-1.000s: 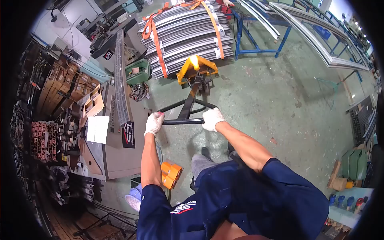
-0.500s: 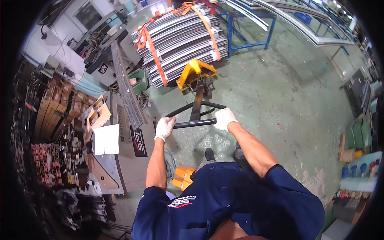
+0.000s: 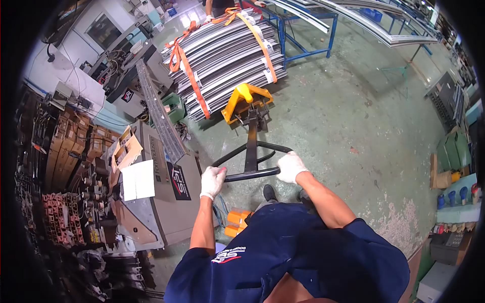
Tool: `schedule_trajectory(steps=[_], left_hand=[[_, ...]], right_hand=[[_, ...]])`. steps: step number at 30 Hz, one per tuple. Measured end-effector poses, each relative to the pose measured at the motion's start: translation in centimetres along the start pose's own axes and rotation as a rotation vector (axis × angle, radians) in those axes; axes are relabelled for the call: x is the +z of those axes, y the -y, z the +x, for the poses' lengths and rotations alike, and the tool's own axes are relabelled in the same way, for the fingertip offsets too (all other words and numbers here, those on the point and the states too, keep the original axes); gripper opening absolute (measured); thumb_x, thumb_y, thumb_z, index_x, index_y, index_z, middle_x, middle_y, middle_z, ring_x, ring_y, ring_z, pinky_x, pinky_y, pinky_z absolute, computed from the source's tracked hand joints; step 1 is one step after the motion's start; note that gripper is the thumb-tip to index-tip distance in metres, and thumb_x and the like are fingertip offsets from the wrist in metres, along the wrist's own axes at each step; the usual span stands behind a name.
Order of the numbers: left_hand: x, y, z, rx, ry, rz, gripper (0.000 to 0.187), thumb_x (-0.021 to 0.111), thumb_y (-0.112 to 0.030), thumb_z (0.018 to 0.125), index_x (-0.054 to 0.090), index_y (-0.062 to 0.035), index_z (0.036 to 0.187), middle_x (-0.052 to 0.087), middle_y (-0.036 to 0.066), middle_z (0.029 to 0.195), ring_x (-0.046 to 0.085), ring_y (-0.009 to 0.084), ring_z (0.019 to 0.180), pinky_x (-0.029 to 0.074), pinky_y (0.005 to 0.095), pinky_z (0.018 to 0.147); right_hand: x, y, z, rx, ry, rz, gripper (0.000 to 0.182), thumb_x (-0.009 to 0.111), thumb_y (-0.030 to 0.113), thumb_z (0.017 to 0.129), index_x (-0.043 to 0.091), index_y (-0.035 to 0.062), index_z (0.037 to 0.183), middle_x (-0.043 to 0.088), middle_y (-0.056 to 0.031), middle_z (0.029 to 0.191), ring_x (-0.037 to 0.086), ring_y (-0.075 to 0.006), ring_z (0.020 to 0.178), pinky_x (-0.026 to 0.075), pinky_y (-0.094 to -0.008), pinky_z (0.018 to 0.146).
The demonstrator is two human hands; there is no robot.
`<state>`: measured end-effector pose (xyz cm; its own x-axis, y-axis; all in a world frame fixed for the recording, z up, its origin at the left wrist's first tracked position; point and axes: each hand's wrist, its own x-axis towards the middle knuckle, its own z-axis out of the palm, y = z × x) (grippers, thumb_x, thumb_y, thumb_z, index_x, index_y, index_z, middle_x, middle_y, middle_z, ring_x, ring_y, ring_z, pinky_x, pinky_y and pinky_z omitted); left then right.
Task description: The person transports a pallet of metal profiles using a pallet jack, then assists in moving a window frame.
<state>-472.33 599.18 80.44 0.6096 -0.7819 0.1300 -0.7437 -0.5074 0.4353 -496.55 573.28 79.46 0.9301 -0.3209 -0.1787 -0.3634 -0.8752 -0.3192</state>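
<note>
My left hand [image 3: 212, 182], in a white glove, is wrapped round the left corner of a black pallet jack handle [image 3: 252, 175]. The right corner is gripped by my right hand [image 3: 292, 167], gloved the same way. From the handle a dark shaft runs forward to the yellow pallet jack [image 3: 246, 96]. Beyond its yellow body lies a tall stack of long metal profiles [image 3: 227, 60], bound with orange straps [image 3: 190, 78]. The jack's forks are hidden by the stack.
To my left stands a grey machine [image 3: 166, 212] with a white paper [image 3: 138, 180] on it. Blue racks [image 3: 303, 45] hold long frames at the back right. Another person's gloved hand [image 3: 208, 19] is at the stack's far end. Green bins [image 3: 453, 151] stand on the right.
The handle and both my hands have come lower in view, nearer my body. Another person's arm and hand now show behind the stack. Both hands keep their grip.
</note>
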Motion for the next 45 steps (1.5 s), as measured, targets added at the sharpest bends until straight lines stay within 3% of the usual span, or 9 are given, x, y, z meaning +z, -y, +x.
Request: schedule_trajectory(steps=[13,24,28,29,34,42,43,45], left_hand=[[5.5,-10.3,-11.2,-0.062,-0.183,-0.019,0.031,0.070,-0.031,0.095,0.074,-0.0046,0.078,0.069,0.017,0.077,0.066,0.0399,0.088,0.053,0.0499,0.080],[9.3,-17.5,-20.2,-0.155,-0.145,0.001,0.026,0.069,-0.027,0.096,0.077,-0.0030,0.088,0.072,0.019,0.085,0.067,0.0401,0.094,0.054,0.0486,0.087],[11.0,-18.8,-23.0,-0.150,-0.132,0.031,0.027,0.069,-0.028,0.097,0.077,-0.0030,0.089,0.072,0.019,0.087,0.066,0.0404,0.092,0.053,0.0499,0.085],[11.5,-19.6,-23.7,-0.139,-0.179,0.018,0.029,0.068,-0.029,0.098,0.076,-0.0027,0.088,0.071,0.019,0.087,0.065,0.0414,0.091,0.052,0.0511,0.084],[14.1,-21.5,-27.5,-0.167,-0.174,0.046,0.036,0.065,-0.033,0.100,0.072,-0.0017,0.083,0.069,0.022,0.086,0.064,0.0438,0.094,0.051,0.0522,0.085],[18.7,-26.1,-31.8,-0.231,-0.251,0.110,0.038,0.063,-0.041,0.100,0.079,-0.0074,0.094,0.075,0.016,0.094,0.068,0.0389,0.104,0.054,0.0527,0.090],[18.8,-26.4,-32.2,-0.224,-0.232,0.116,0.039,0.062,-0.041,0.101,0.079,-0.0071,0.094,0.075,0.017,0.094,0.068,0.0391,0.104,0.054,0.0526,0.091],[19.4,-27.3,-33.7,-0.245,-0.203,0.111,0.039,0.062,-0.041,0.101,0.079,-0.0065,0.094,0.075,0.017,0.095,0.068,0.0395,0.105,0.054,0.0525,0.092]], right_hand=[[1.2,-5.7,-10.9,-0.149,0.037,-0.023,0.029,0.071,0.032,0.077,0.083,0.0072,0.086,0.077,-0.0190,0.084,0.076,-0.0373,0.090,0.051,-0.0442,0.102],[3.8,-9.8,-19.6,-0.292,0.056,-0.038,0.035,0.072,0.038,0.081,0.083,0.0055,0.088,0.079,-0.0173,0.088,0.076,-0.0354,0.093,0.050,-0.0437,0.096],[4.9,-10.7,-22.6,-0.269,0.035,-0.061,0.032,0.073,0.035,0.078,0.083,0.0055,0.086,0.079,-0.0177,0.088,0.076,-0.0352,0.093,0.051,-0.0436,0.096],[5.1,-11.1,-23.0,-0.275,0.049,-0.016,0.029,0.075,0.032,0.075,0.082,0.0069,0.088,0.077,-0.0196,0.086,0.074,-0.0399,0.096,0.053,-0.0459,0.101],[6.9,-12.1,-26.5,-0.266,0.053,-0.132,0.031,0.070,0.031,0.076,0.083,0.0051,0.087,0.079,-0.0194,0.093,0.077,-0.0363,0.094,0.054,-0.0444,0.097],[9.1,-15.5,-30.5,-0.230,-0.016,-0.157,0.030,0.070,0.029,0.078,0.084,0.0065,0.091,0.079,-0.0215,0.094,0.077,-0.0386,0.097,0.057,-0.0457,0.098],[9.7,-15.8,-31.0,-0.225,-0.038,-0.167,0.028,0.069,0.030,0.076,0.084,0.0113,0.090,0.077,-0.0201,0.088,0.075,-0.0390,0.095,0.058,-0.0486,0.096],[9.6,-15.6,-32.8,-0.208,-0.005,-0.164,0.029,0.069,0.029,0.078,0.084,0.0081,0.090,0.078,-0.0211,0.092,0.076,-0.0381,0.098,0.057,-0.0460,0.099]])
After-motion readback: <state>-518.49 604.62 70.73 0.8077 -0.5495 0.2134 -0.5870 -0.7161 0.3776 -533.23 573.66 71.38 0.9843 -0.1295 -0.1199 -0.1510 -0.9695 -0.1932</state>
